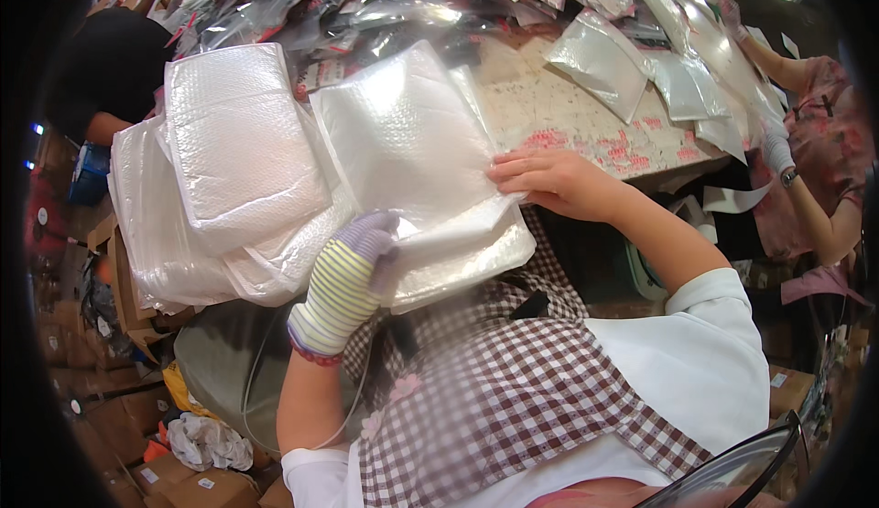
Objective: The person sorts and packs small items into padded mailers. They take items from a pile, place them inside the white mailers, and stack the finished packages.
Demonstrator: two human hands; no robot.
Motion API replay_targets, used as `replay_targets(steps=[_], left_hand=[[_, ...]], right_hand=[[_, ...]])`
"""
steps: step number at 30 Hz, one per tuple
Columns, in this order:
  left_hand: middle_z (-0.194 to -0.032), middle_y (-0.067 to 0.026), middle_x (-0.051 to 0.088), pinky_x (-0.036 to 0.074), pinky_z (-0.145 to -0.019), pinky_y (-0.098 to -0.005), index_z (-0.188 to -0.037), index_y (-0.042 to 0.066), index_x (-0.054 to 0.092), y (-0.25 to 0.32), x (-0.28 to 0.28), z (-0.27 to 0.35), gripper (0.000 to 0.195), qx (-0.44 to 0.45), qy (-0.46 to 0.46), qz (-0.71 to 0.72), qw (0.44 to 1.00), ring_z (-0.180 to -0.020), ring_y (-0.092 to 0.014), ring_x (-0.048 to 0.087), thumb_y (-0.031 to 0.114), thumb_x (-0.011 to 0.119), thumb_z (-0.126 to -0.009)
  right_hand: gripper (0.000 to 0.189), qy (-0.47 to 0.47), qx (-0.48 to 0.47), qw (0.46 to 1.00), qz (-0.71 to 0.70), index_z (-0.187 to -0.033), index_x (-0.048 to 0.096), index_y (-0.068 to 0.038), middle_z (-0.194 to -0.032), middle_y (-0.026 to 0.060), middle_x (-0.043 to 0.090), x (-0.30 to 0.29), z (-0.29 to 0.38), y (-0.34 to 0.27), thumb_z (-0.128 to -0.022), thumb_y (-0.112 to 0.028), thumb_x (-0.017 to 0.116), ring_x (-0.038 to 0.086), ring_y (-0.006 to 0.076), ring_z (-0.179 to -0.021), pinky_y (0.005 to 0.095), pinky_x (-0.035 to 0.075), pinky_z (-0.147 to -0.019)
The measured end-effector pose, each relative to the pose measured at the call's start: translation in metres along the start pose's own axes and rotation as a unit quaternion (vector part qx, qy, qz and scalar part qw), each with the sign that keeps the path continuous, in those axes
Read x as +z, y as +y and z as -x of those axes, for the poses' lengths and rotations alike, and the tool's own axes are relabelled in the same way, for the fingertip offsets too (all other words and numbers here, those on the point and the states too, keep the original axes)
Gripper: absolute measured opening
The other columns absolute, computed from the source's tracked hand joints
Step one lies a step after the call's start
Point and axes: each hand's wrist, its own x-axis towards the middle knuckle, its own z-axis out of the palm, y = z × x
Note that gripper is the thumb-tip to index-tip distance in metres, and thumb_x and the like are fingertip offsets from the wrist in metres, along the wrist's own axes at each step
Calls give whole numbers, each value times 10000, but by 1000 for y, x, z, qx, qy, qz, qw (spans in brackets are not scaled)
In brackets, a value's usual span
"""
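A white bubble mailer (412, 130) lies in front of me on top of other mailers. My left hand (350, 274), in a striped knit glove, is at its near left edge; the fingertips are partly blurred, and their hold on it is unclear. My bare right hand (542, 175) rests at the mailer's right edge, fingers together on the film, the thumb hidden. Under it more mailers (467, 260) stick out towards my checked apron. To the left another bubble mailer (240, 144) lies on a thick stack of mailers (172, 233).
Clear plastic bags (384, 13) with dark contents and red-marked labels heap along the table's far side. Loose bubble mailers (604, 61) lie on the worn tabletop (549, 109) at right. One co-worker (824, 130) is at the right, another (110, 68) at the left. Cardboard boxes (199, 484) stand below left.
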Motion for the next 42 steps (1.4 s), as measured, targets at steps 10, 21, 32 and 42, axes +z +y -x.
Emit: replay_targets(steps=[10, 21, 32, 42], left_hand=[[-1077, -196, 648, 512, -718, -431, -1011, -5, 616, -26, 25, -37, 150, -305, 152, -73, 937, -860, -368, 611, 103, 665, -917], [-1168, -194, 654, 493, -920, -500, -1179, 27, 651, 11, 18, -41, 278, 14, 163, -220, 962, -1051, -401, 620, 22, 667, -902], [-1547, -257, 430, 254, -1193, -632, -1449, 41, 521, 20, 18, -16, 692, -64, -25, -163, 984, -1452, -519, 329, 402, 705, -888], [-1515, -267, 441, 305, -1176, -606, -1391, -21, 525, 1, 44, -50, 592, -28, 54, -49, 997, -1443, -525, 329, 226, 670, -873]], right_hand=[[305, 163, 336, 926, -59, -868, 647, -20, -739, 124, 633, 25, -79, 12, -953, -303, 723, 600, 271, -652, 390, 487, -622], [292, 285, 186, 928, -155, -1009, 636, -41, -932, 160, 670, 25, -99, -38, -895, -271, 775, 646, 342, -923, 450, 498, -840], [594, 651, 382, 654, -56, -1328, 509, 76, -1043, 183, 701, -202, 31, 84, -885, -206, 786, 747, 270, -860, 342, 622, -716], [552, 194, 334, 830, 403, -1380, 581, -50, -1446, 220, 560, -27, 50, 113, -940, -368, 684, 451, 422, -1420, 526, 347, -1169]])
